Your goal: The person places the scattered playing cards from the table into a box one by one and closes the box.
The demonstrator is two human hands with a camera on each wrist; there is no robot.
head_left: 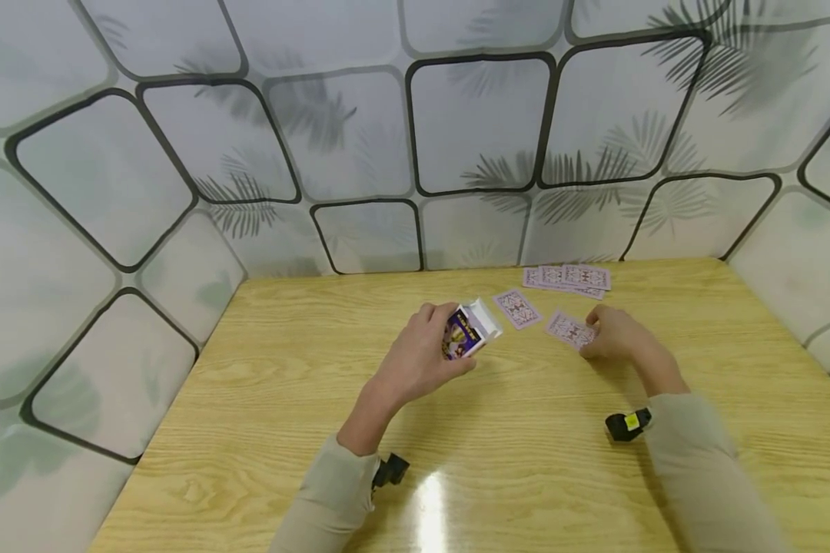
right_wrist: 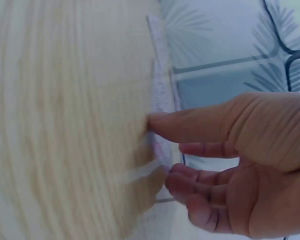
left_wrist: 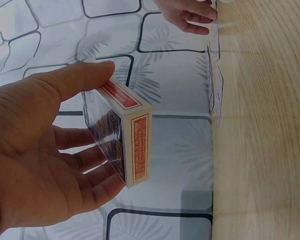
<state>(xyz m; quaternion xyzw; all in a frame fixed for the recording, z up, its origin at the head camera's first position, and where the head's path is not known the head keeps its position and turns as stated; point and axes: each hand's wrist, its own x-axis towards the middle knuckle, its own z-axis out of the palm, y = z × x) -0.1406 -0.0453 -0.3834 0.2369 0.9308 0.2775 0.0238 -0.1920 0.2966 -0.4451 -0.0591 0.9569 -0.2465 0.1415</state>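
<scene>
In the head view my left hand (head_left: 418, 355) grips a small playing-card box (head_left: 460, 335), purple and yellow on the front, its white top flap standing open. The left wrist view shows the thumb on one narrow side of the box and the fingers along the other, with a red-printed end panel (left_wrist: 140, 147). My right hand (head_left: 621, 338) is low over the table, pinching the right end of a purple-backed playing card (head_left: 566, 329) between thumb and fingers. That card lies face down at the tabletop. Whether the box holds cards is hidden.
Another face-down card (head_left: 517, 309) lies between the box and the pinched card. Several more cards (head_left: 584, 276) overlap in a row near the table's back edge. The wood-grain table (head_left: 283, 369) meets a patterned cloth wall (head_left: 360, 138) behind and at both sides.
</scene>
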